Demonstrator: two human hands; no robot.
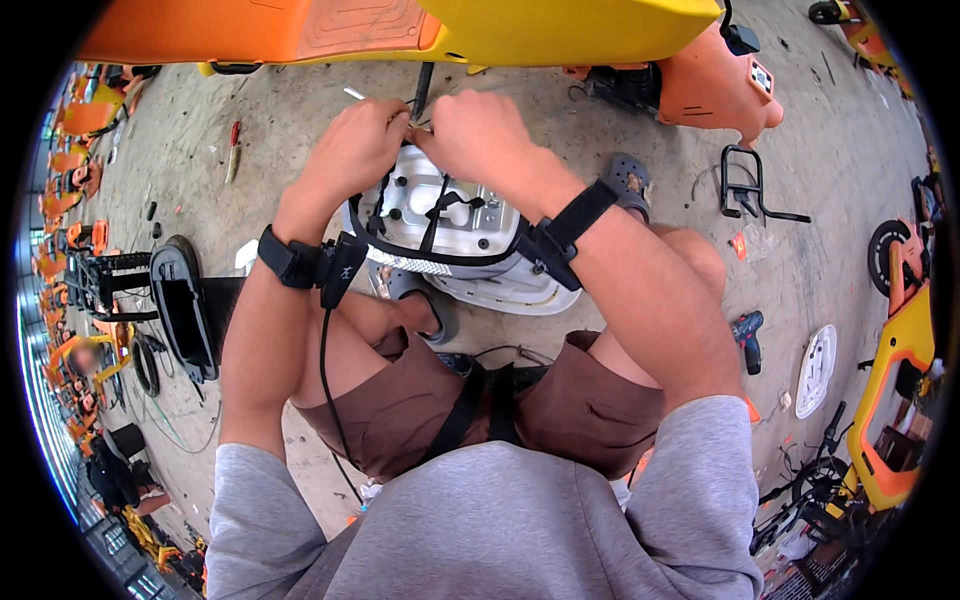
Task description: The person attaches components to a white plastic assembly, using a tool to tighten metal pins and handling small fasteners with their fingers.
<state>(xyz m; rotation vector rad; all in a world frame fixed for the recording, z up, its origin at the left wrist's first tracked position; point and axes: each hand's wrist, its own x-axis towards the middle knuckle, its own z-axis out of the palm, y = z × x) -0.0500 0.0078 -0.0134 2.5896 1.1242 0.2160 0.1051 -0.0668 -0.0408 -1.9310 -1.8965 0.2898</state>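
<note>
My left hand [362, 143] and my right hand [474, 130] meet over the far edge of a white plastic seat base [462, 225]. Both are closed, fingertips almost touching, pinching something small and dark that the fingers mostly hide. A thin white stick [353, 94] pokes out beyond my left hand; whether that hand holds it I cannot tell. The seat base lies underside up, with black trim round its rim and black straps [433, 225] across it. Beneath it, nearer me, shows a second white plastic panel [510, 290].
An orange and yellow scooter body [560, 30] spans the far side. On the floor lie a red-handled tool [234, 150], a black tubular bracket [742, 185], a drill [747, 340] and another white panel [817, 370]. A black seat-shaped bin [180, 310] stands left.
</note>
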